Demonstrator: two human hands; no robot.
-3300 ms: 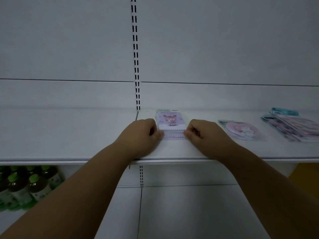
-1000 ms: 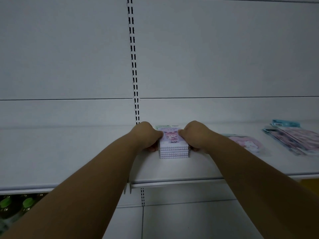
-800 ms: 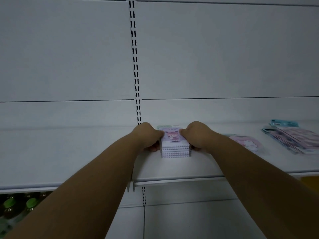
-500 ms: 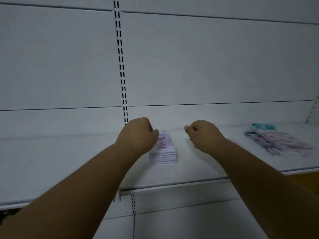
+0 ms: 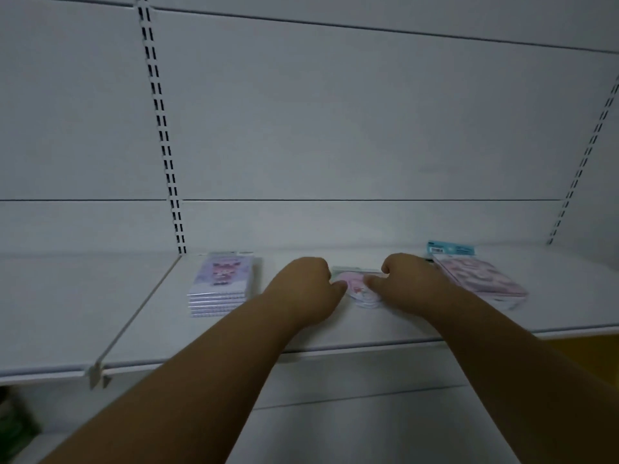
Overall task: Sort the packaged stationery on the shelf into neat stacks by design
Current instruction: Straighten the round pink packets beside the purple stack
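Our pink heart-shaped packets (image 5: 360, 289) lie on the white shelf (image 5: 100, 306) between our left hand (image 5: 306, 286) and right hand (image 5: 407, 281), both curled loosely against their edges; whether they grip, we cannot tell. The purple notebook stack (image 5: 219, 286) sits squared at left, a fanned pink pile (image 5: 479, 277) at right

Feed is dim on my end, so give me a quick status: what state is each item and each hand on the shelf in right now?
Purple notebook stack: squared up, lying flat, untouched.
Round pink packs: small pile between both hands, partly covered.
Pink flat packs: loose, fanned pile at right.
Left hand: curled at the round packs' left edge.
Right hand: curled at their right edge.
Shelf: holds all three piles.
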